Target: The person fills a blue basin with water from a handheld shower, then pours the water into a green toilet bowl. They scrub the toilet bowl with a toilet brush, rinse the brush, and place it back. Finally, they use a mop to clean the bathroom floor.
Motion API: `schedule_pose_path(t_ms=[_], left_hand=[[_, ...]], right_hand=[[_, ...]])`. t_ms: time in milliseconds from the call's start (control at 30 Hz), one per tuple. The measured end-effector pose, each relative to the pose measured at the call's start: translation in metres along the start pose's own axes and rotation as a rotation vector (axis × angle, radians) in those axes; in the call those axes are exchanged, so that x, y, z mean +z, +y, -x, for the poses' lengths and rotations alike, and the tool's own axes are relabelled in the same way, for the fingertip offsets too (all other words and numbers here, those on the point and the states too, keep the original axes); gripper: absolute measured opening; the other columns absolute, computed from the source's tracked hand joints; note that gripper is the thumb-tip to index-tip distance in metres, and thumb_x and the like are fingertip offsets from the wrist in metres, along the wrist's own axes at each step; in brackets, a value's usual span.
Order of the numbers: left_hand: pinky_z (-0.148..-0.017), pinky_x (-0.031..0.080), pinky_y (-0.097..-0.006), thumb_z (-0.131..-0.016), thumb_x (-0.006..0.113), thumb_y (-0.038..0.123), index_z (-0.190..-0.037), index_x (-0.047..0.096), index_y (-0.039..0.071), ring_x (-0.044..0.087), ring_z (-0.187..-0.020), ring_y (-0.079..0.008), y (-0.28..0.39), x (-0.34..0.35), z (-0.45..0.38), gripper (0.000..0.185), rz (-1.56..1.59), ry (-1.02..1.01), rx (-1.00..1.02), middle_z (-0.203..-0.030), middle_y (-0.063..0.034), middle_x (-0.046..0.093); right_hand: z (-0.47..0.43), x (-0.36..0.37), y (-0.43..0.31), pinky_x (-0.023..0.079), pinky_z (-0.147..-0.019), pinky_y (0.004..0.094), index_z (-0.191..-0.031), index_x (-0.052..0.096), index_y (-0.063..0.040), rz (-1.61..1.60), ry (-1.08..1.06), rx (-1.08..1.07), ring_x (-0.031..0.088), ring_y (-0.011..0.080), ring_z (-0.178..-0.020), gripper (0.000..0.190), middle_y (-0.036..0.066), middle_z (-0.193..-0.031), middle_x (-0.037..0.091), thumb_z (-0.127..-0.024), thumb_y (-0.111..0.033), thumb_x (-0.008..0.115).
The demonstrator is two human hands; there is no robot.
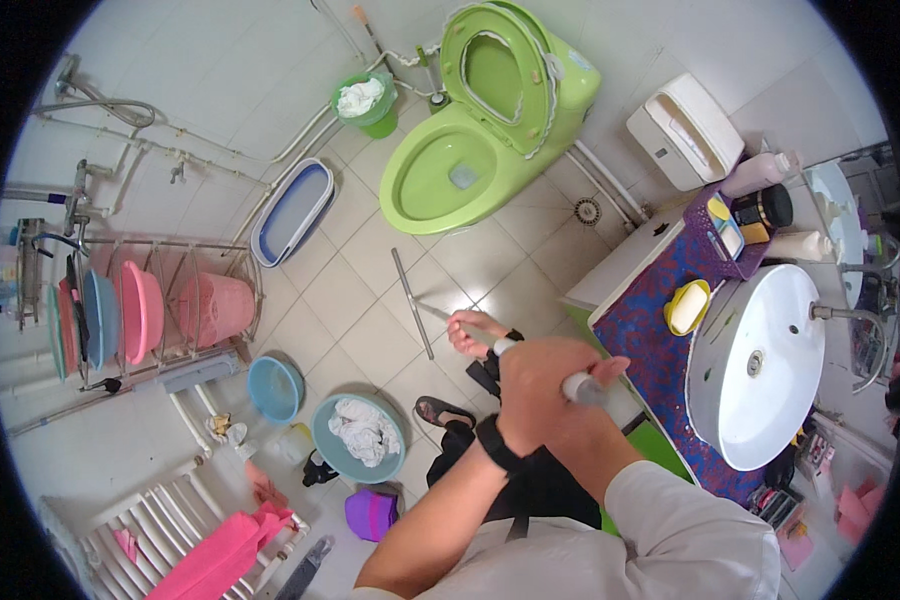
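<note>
A long-handled floor squeegee (412, 301) slants away from me, its narrow blade resting on the tiled floor (345, 292). Near the handle's top end, my left hand (544, 382) is wrapped around it, with the pale grip end (585, 390) showing beside the thumb. Farther down the shaft, my right hand (471, 334) is also closed around the handle. Part of my right forearm (592, 446) is hidden behind the left hand. Both wrists have black bands. Beyond the blade stands a green toilet (420, 202) with its lid raised.
A washbasin (780, 405) and patterned counter (641, 330) border the right. Left stand a folding tub (296, 217), a blue basin (276, 390) and a basin (322, 450) holding white cloth (364, 433). A green bin (379, 127) and floor drain (587, 211) are near the toilet.
</note>
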State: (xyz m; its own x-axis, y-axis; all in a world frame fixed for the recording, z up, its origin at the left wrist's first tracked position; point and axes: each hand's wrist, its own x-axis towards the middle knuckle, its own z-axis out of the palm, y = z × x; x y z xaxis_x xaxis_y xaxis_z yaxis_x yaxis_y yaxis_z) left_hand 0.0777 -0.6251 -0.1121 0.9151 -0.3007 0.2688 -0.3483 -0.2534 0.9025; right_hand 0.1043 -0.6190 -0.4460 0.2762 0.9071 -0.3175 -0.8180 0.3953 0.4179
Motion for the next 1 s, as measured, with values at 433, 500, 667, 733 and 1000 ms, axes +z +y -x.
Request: schedule_pose_path(t_ms=[433, 500, 667, 733, 1000], left_hand=[[-0.051, 0.042, -0.0369, -0.082, 0.076, 0.031, -0.064, 0.06, 0.008, 0.059, -0.055, -0.0286, 0.066, 0.072, -0.047, 0.034, 0.393, -0.172, 0.096, -0.057, -0.009, 0.056], [-0.051, 0.042, -0.0368, -0.082, 0.077, 0.031, -0.064, 0.06, 0.007, 0.059, -0.054, -0.0273, 0.061, 0.06, -0.043, 0.035, 0.377, -0.138, 0.117, -0.057, -0.0089, 0.056], [-0.052, 0.043, -0.0346, -0.07, 0.081, 0.013, -0.069, 0.063, 0.008, 0.058, -0.058, -0.0245, 0.041, -0.02, 0.028, 0.018, 0.252, -0.055, 0.082, -0.063, -0.0045, 0.059], [-0.064, 0.048, -0.0415, -0.07, 0.081, 0.014, -0.076, 0.066, 0.004, 0.057, -0.061, -0.0297, 0.044, -0.072, 0.073, 0.019, 0.272, -0.016, 0.017, -0.061, -0.0044, 0.056], [-0.075, 0.048, -0.0336, -0.096, 0.053, 0.014, -0.116, 0.061, -0.002, 0.061, -0.079, -0.02, 0.137, -0.222, 0.264, 0.026, -0.275, 0.035, -1.041, -0.091, -0.0135, 0.065]], right_hand=[[0.203, 0.028, -0.032, 0.025, -0.037, 0.0221, -0.068, 0.046, -0.014, -0.155, 0.43, -0.529, 0.04, 0.0084, -0.043, 0.027, -0.004, -0.055, 0.044, -0.094, -0.016, 0.053], [0.212, 0.041, -0.035, 0.031, -0.041, 0.0251, -0.069, 0.047, -0.015, 0.035, 0.396, -0.495, 0.042, 0.0093, -0.046, 0.024, -0.004, -0.06, 0.048, -0.092, -0.017, 0.054], [0.152, 0.046, 0.012, 0.042, -0.053, 0.0305, -0.073, 0.049, -0.013, 0.537, 0.574, -0.739, 0.048, 0.0137, -0.06, 0.016, -0.001, -0.07, 0.05, -0.087, -0.015, 0.057], [0.102, 0.04, 0.055, 0.046, -0.056, 0.0349, -0.092, 0.052, -0.011, 0.614, 0.784, -0.779, 0.052, 0.0168, -0.07, 0.012, 0.003, -0.081, 0.053, -0.083, -0.014, 0.06], [-0.064, 0.013, 0.238, 0.051, -0.078, 0.0498, -0.153, 0.011, -0.002, 0.934, 1.115, -0.649, 0.064, 0.0465, -0.091, 0.083, 0.034, -0.095, 0.064, -0.085, -0.015, 0.056]])
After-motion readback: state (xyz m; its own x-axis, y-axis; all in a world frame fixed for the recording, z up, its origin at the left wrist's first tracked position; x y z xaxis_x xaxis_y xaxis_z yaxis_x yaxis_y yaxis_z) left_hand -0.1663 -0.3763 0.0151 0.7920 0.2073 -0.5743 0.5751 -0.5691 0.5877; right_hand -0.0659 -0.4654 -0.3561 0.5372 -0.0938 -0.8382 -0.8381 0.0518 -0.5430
